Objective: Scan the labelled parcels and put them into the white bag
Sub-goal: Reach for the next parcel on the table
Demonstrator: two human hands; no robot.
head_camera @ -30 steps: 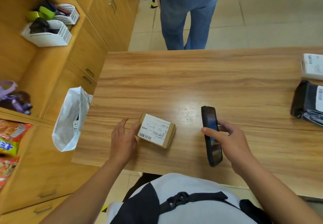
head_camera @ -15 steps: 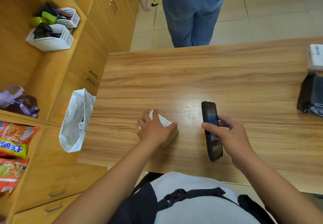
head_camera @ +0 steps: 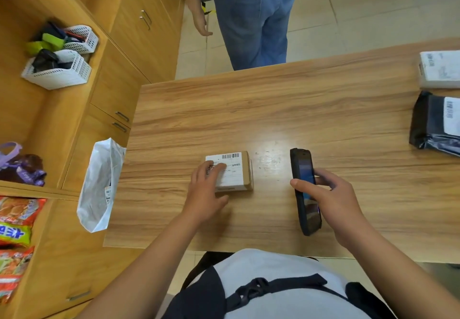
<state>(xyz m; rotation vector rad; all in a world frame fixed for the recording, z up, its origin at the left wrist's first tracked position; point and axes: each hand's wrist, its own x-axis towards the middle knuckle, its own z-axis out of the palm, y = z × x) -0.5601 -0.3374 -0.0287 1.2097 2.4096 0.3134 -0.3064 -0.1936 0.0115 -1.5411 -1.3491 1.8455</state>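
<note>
A small cardboard parcel [head_camera: 236, 172] with a white barcode label lies on the wooden table [head_camera: 249, 109], near its front edge. My left hand [head_camera: 204, 194] rests on the parcel's left part, fingers on the label, thumb by its near side. To the right, my right hand [head_camera: 331, 201] grips a black handheld scanner [head_camera: 302, 169], held on edge just above the table. The white bag [head_camera: 99, 184] hangs open at the table's left edge, with a labelled item visible inside.
A white labelled parcel [head_camera: 440, 69] and a black poly-bag parcel [head_camera: 433, 124] lie at the table's right edge. A person in jeans [head_camera: 254, 20] stands behind the table. Wooden cabinets, white baskets [head_camera: 57, 74] and snack packs [head_camera: 15, 219] fill the left side.
My left hand took hold of the parcel and turned it, so the barcode end now faces away from me. The scanner hand has hardly moved.
</note>
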